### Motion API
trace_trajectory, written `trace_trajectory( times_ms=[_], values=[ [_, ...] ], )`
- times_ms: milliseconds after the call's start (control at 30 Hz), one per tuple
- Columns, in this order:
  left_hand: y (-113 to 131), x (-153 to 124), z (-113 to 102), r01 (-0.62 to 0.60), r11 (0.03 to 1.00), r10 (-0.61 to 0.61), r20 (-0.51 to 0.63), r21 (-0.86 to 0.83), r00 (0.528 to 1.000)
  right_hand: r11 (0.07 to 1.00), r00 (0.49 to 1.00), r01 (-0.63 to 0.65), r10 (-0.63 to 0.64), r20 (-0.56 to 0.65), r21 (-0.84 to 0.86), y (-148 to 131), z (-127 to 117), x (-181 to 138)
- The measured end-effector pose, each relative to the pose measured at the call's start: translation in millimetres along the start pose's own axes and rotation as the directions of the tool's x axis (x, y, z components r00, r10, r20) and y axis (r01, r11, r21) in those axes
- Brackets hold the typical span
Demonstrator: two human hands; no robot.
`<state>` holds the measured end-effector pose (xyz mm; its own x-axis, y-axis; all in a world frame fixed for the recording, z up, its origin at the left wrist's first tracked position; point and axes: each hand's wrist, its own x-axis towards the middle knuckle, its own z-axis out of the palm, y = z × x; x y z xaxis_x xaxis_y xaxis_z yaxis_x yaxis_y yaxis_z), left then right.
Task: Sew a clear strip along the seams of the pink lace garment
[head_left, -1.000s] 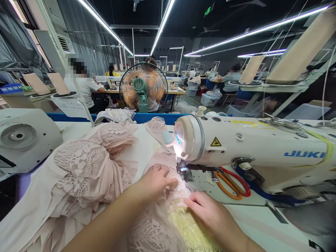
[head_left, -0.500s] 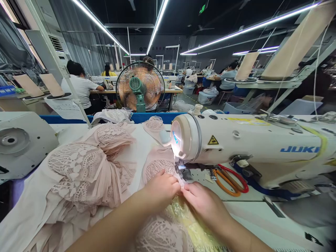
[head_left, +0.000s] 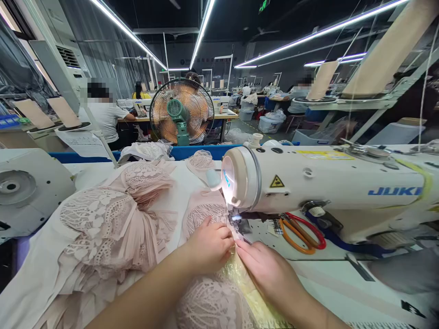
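Note:
A pale pink lace bra (head_left: 206,211) lies flat at the needle area of a white sewing machine (head_left: 329,178), its edge running by the presser foot (head_left: 234,218). My left hand (head_left: 211,246) rests on the lace, fingers curled and closed on the bra's edge just in front of the foot. Close beside it my right hand (head_left: 265,265) pinches the same edge between thumb and forefinger. Below the hands is a shiny yellow strip (head_left: 245,288), partly covered by the right hand. Another lace cup (head_left: 214,304) shows nearer to me.
A heap of pink lace pieces (head_left: 103,219) covers the table at left. Orange-handled scissors (head_left: 297,235) and a red-handled tool (head_left: 313,226) lie under the machine arm. Beyond stand a fan (head_left: 180,112), thread cones (head_left: 322,81) and a seated person (head_left: 103,116).
Both hands stay near the presser foot. The right hand has shifted slightly down, and the left hand's fingers are a little more curled. The view has moved slightly.

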<state>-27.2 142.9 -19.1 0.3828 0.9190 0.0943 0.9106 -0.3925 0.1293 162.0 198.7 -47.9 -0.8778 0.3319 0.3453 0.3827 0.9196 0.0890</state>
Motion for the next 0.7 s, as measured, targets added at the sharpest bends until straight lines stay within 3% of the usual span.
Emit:
trace_trajectory(
  times_ms=[267,533,700],
  values=[
    [-5.0,5.1,3.9,0.026,0.998,-0.025,-0.028,0.053,0.999,1.0,1.0,-0.012,0.012,-0.008,-0.02,-0.5,0.5,1.3],
    [-10.3,6.5,8.7,0.101,0.993,-0.095,-0.082,0.065,0.992,0.999,0.99,0.045,-0.047,-0.132,-0.018,1.7,7.1,-1.1],
    [-13.3,8.3,10.7,0.166,0.984,-0.161,-0.072,0.072,0.984,0.999,0.996,0.035,-0.035,-0.077,0.006,1.5,7.2,-2.2]
  ],
)
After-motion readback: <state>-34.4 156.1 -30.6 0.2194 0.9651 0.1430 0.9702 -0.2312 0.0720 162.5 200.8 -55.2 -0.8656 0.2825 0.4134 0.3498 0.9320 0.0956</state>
